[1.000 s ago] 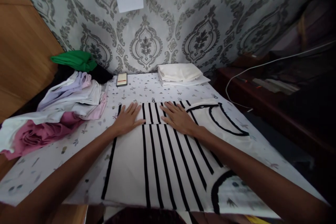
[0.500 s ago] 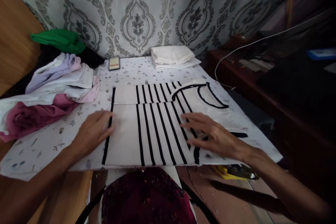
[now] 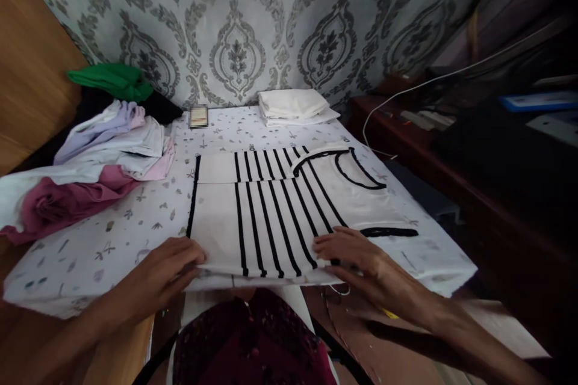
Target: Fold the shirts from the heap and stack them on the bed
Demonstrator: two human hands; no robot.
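Observation:
A white garment with black stripes (image 3: 271, 210) lies flat on the patterned sheet (image 3: 112, 240), partly folded, its black-trimmed neckline toward the right. My left hand (image 3: 158, 274) grips the near left corner of the garment's lower edge, fingers curled under the cloth. My right hand (image 3: 361, 258) pinches the near right part of the same edge, thumb on top. Both hands sit at the table's near side.
A heap of pink, lilac and white clothes (image 3: 90, 168) lies at the left with a green cloth (image 3: 112, 79) behind it. A folded white stack (image 3: 293, 105) and a small box (image 3: 198, 115) sit by the wallpapered wall. Dark furniture with a white cable (image 3: 406, 90) stands right.
My hands have moved from the far fold of the striped garment back to its near edge and taken hold of it. The camera view has pulled back and dropped.

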